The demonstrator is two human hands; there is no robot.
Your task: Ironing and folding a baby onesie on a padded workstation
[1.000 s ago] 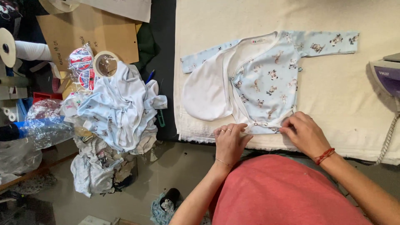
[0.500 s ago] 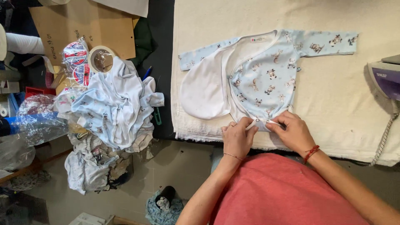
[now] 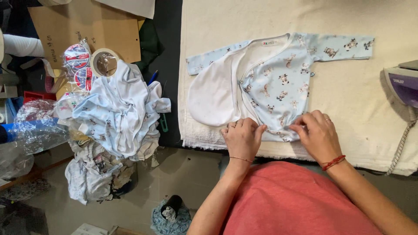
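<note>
Person in a red top (image 3: 291, 200) stands at the near edge of the cloth-covered table (image 3: 392, 130); both hands down on the bottom hem of a baby shirt (image 3: 278, 87); left hand (image 3: 241, 138) pinches the hem from the left, fingers curled onto the fabric; right hand (image 3: 317, 134) pinches the same hem from the right, red thread bracelet (image 3: 333, 162) on that wrist; hands near each other but apart, a short stretch of hem between them; both closed on the shirt.

Shirt lies flat on the table, collar away from the person, light blue with small animal print; left front flap folded open, white lining up; both sleeves spread out sideways.

At the right edge of the table, an iron (image 3: 402, 85), purple and grey, cord (image 3: 400, 143) running down toward the near edge.

Left of the table, off it, a heap of baby clothes (image 3: 117, 113), pale blue and white, more spilling lower toward the floor; just beyond the heap, rolls of tape (image 3: 103, 62); behind those, a cardboard sheet (image 3: 87, 26); crumpled clear plastic (image 3: 30, 130) at far left.
</note>
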